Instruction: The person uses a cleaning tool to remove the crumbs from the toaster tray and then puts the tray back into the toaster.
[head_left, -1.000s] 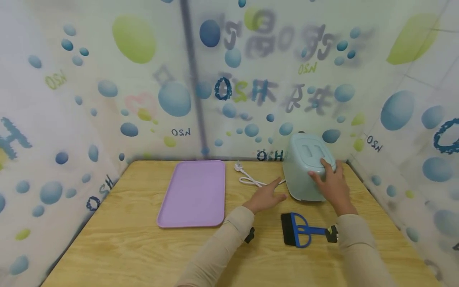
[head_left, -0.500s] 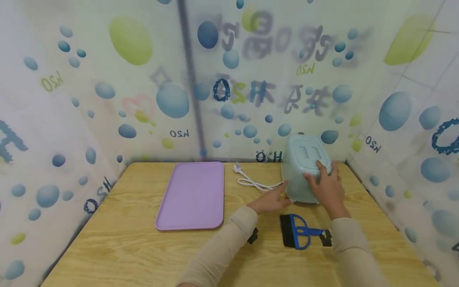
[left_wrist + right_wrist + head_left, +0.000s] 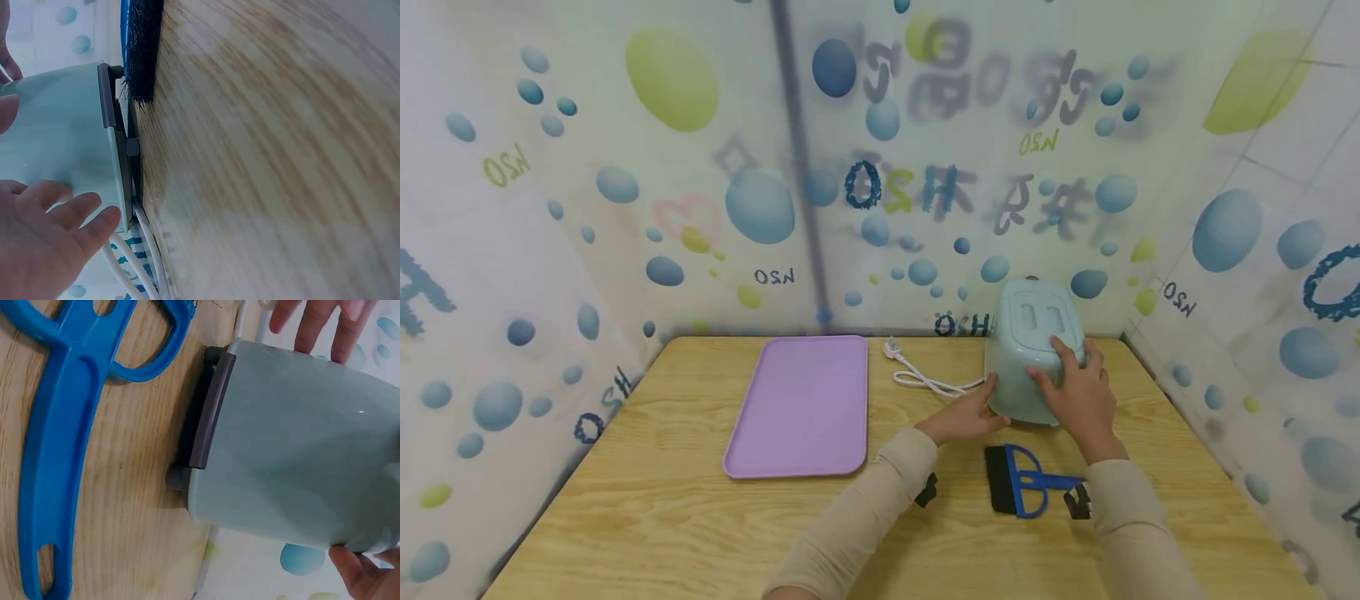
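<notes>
A pale green toaster (image 3: 1028, 385) stands upright at the back right of the table, two slots on its lidded top. My left hand (image 3: 961, 418) is at its lower left, fingers extended and touching its side; the left wrist view also has this hand (image 3: 44, 237). Over the toaster's front right corner lies my right hand (image 3: 1081, 402), thumb on the front, index finger on the top edge and other fingers along the right side. In the right wrist view, a right fingertip (image 3: 345, 562) touches the toaster's side (image 3: 294, 450).
A blue hand brush (image 3: 1024, 482) with black bristles lies in front of the toaster. The white cord with plug (image 3: 917, 372) runs out to its left. Further left is a purple tray (image 3: 801, 408). Patterned walls stand close behind the table and at its sides.
The toaster has shifted slightly left and turned a little, with my right hand moving along with it. My left hand has come in to touch its left side. Brush and tray stay put.
</notes>
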A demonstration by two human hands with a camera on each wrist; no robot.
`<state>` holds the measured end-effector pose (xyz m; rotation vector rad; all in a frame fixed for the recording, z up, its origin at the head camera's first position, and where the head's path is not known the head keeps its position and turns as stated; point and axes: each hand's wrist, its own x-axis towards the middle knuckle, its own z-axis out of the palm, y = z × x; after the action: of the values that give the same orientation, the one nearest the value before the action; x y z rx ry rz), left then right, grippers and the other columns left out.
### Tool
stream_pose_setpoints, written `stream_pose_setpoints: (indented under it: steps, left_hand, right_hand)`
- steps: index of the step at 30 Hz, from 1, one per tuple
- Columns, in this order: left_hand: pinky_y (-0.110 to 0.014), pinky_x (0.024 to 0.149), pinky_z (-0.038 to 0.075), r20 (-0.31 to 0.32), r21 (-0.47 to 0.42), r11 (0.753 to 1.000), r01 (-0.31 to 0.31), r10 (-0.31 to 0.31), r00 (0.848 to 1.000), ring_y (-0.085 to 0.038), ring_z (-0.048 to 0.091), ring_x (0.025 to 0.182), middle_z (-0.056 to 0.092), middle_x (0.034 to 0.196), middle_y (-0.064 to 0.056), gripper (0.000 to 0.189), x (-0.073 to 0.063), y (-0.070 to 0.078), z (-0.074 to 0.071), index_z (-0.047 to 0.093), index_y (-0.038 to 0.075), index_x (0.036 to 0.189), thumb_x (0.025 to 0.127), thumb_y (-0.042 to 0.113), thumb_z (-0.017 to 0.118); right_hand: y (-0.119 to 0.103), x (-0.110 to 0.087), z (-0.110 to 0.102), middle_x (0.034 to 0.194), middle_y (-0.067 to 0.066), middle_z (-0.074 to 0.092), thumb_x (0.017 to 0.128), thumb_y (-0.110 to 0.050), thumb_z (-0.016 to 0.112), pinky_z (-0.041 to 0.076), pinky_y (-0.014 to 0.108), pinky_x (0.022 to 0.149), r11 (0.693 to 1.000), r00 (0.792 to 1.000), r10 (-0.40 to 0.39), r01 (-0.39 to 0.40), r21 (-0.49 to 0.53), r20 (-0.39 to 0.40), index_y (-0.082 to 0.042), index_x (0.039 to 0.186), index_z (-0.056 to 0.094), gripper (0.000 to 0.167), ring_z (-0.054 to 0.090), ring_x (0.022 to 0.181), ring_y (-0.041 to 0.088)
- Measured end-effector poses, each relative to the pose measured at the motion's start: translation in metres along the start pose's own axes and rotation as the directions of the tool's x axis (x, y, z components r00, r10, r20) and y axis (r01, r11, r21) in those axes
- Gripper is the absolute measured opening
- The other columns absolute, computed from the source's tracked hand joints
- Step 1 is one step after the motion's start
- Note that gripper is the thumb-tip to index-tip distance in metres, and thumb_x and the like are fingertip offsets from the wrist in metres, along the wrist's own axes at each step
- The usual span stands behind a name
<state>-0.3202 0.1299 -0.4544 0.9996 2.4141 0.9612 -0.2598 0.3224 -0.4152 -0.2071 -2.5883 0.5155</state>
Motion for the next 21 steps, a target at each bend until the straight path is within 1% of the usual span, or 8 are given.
stream_pose_setpoints:
  steps: [9, 13, 15, 21]
  left_hand:
    - [-0.035, 0.113, 0.034, 0.015, 0.005, 1.000, 0.000, 0.000, 1.000, -0.030, 0.042, 0.138, 0.023, 0.158, -0.013, 0.087, -0.006, -0.006, -0.004, -0.003, 0.014, 0.156, 0.097, 0.042, 0.054]
    - [-0.035, 0.115, 0.031, 0.009, -0.010, 1.000, -0.011, 0.011, 1.000, -0.029, 0.039, 0.140, 0.020, 0.160, -0.013, 0.086, -0.009, -0.008, -0.008, -0.003, 0.012, 0.156, 0.097, 0.038, 0.055]
    - [-0.035, 0.117, 0.028, 0.008, -0.026, 1.000, -0.010, 0.011, 1.000, -0.028, 0.033, 0.143, 0.015, 0.161, -0.011, 0.086, -0.010, -0.009, -0.009, -0.004, 0.013, 0.156, 0.097, 0.037, 0.055]
    - [-0.037, 0.118, 0.026, 0.008, -0.062, 0.998, 0.014, -0.014, 1.000, -0.028, 0.031, 0.144, 0.013, 0.161, -0.010, 0.086, -0.015, -0.012, -0.012, -0.005, 0.014, 0.155, 0.098, 0.036, 0.054]
  right_hand:
    - [-0.007, -0.005, -0.001, 0.147, 0.034, 0.022, 0.094, -0.050, 0.054, 0.046, 0.068, 0.073, 1.000, 1.000, 0.013, -0.013, 0.013, 0.025, -0.018, 0.144, 0.040, 0.061, 0.044, 0.115, 0.061]
    - [-0.012, -0.007, 0.000, 0.147, 0.033, 0.023, 0.094, -0.046, 0.057, 0.046, 0.067, 0.070, 1.000, 1.000, 0.007, -0.008, 0.009, 0.010, -0.019, 0.143, 0.041, 0.058, 0.045, 0.113, 0.060]
    - [-0.014, -0.008, 0.002, 0.146, 0.034, 0.024, 0.094, -0.043, 0.058, 0.046, 0.067, 0.069, 1.000, 1.000, -0.005, 0.005, 0.009, -0.003, -0.019, 0.142, 0.042, 0.056, 0.046, 0.111, 0.060]
    - [-0.020, -0.012, 0.005, 0.143, 0.035, 0.028, 0.093, -0.040, 0.061, 0.047, 0.067, 0.069, 0.999, 0.999, -0.038, 0.038, 0.000, -0.028, -0.018, 0.140, 0.045, 0.054, 0.049, 0.106, 0.060]
